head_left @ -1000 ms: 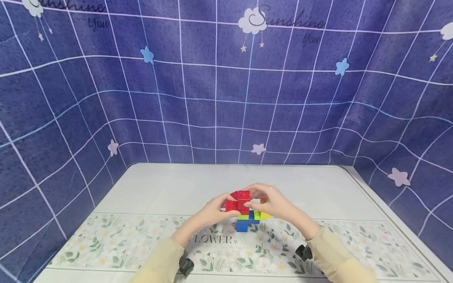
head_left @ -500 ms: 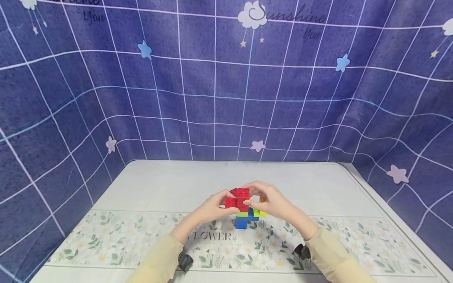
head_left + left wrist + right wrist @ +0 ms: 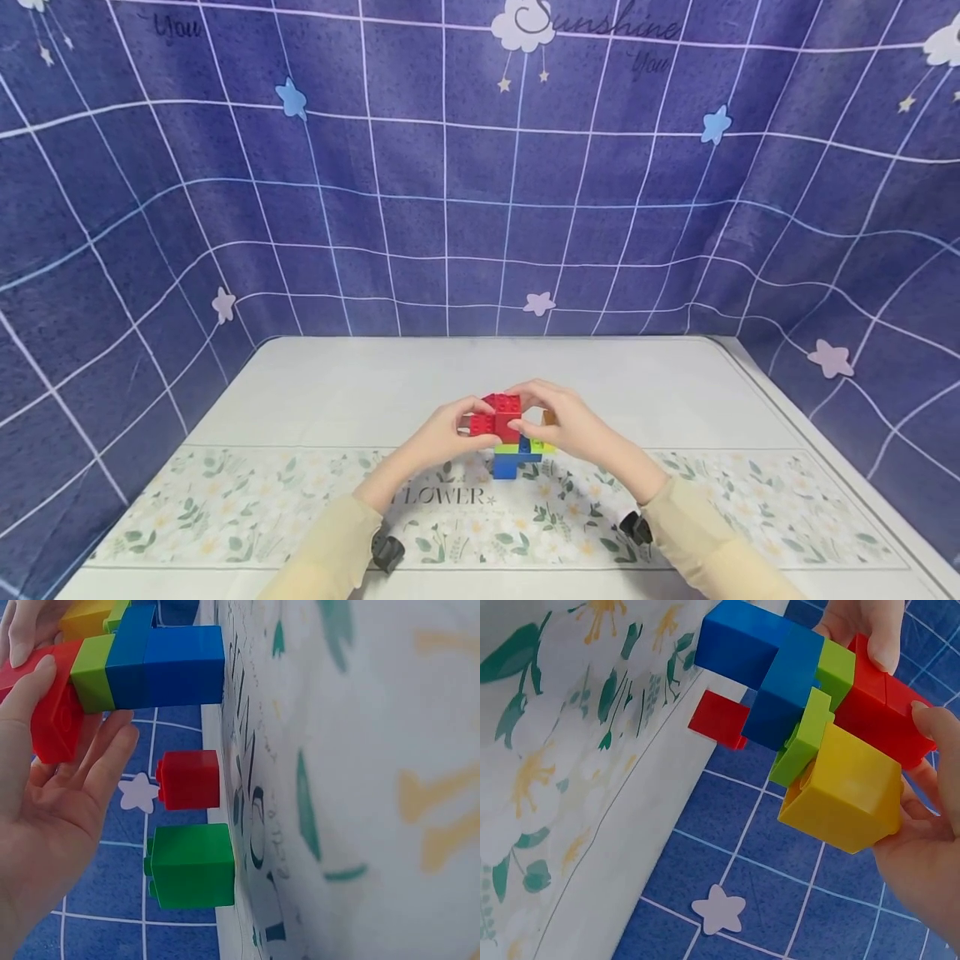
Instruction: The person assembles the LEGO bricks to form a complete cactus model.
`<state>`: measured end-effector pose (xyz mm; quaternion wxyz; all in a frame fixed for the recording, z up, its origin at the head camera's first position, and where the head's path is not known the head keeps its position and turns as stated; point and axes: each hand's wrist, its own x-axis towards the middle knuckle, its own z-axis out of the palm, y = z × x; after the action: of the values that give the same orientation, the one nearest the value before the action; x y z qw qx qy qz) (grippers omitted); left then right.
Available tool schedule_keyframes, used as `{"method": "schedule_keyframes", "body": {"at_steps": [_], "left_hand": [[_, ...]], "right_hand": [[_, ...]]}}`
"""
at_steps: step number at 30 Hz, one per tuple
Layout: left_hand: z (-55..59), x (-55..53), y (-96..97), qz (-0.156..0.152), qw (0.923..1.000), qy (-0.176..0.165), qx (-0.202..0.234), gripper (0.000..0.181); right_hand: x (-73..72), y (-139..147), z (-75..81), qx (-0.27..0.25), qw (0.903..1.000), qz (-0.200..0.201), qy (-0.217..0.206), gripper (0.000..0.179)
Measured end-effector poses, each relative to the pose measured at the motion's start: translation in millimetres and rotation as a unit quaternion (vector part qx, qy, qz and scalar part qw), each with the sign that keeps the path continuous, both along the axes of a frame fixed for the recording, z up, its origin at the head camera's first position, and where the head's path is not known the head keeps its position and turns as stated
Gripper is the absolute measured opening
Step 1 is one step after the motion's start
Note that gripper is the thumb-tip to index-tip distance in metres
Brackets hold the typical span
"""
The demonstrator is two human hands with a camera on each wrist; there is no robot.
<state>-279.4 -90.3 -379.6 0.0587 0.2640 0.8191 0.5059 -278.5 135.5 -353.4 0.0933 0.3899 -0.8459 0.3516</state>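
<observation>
A built shape of toy building blocks stands on the table between both hands. Its bottom is a blue block (image 3: 506, 467), with a second blue block (image 3: 786, 690) across it. Over these sit two lime blocks (image 3: 834, 673), a yellow block (image 3: 847, 787) and, at the top, several red blocks (image 3: 507, 421). My left hand (image 3: 442, 433) grips the red blocks from the left, thumb on the near side. My right hand (image 3: 570, 423) pinches the red part from the right, its thumb on the front face. In the head view, this hand partly hides the yellow block.
A loose red block (image 3: 191, 780) and a green block (image 3: 193, 865) stand on the table in the left wrist view, beyond the built shape. A flower-print strip (image 3: 300, 508) crosses the white table (image 3: 375, 375). A blue gridded curtain (image 3: 480, 225) surrounds the table's back and sides.
The head view has tilted and drifted a little, so hands and blocks appear slightly higher and further left. Both hands keep their hold on the red blocks.
</observation>
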Motion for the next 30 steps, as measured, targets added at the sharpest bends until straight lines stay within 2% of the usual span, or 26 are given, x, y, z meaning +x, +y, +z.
{"method": "schedule_keyframes", "body": {"at_steps": [3, 5, 6, 13, 21, 25, 30], "left_hand": [[12.2, 9.3, -0.2, -0.006, 1.0000, 0.004, -0.002, 0.033], [11.9, 9.7, -0.5, -0.005, 1.0000, 0.004, -0.003, 0.032], [10.7, 9.1, -0.5, -0.007, 1.0000, 0.006, -0.003, 0.032], [-20.1, -13.6, -1.6, -0.004, 1.0000, 0.005, 0.002, 0.033], [-18.7, -16.1, -3.2, -0.003, 0.9998, 0.014, 0.015, 0.035], [-18.7, -14.1, -3.1, -0.003, 0.9999, 0.004, 0.012, 0.036], [-18.8, -12.6, -1.7, -0.003, 0.9998, -0.008, 0.019, 0.037]], "right_hand": [[-1.2, 0, -0.3, -0.004, 1.0000, 0.006, -0.002, 0.038], [-2.2, 0, -0.9, -0.007, 0.9999, 0.010, -0.007, 0.038], [-2.3, 1, -1.1, -0.009, 0.9998, 0.012, -0.011, 0.038], [-2.6, 3, -2.6, -0.024, 0.9992, 0.009, -0.030, 0.040], [-5.4, 2, 2.2, -0.024, 0.9995, 0.020, -0.006, 0.040], [-2.7, 5, 5.5, -0.028, 0.9992, 0.024, -0.019, 0.040], [-3.0, 11, 11.8, -0.030, 0.9995, 0.001, -0.006, 0.030]]}}
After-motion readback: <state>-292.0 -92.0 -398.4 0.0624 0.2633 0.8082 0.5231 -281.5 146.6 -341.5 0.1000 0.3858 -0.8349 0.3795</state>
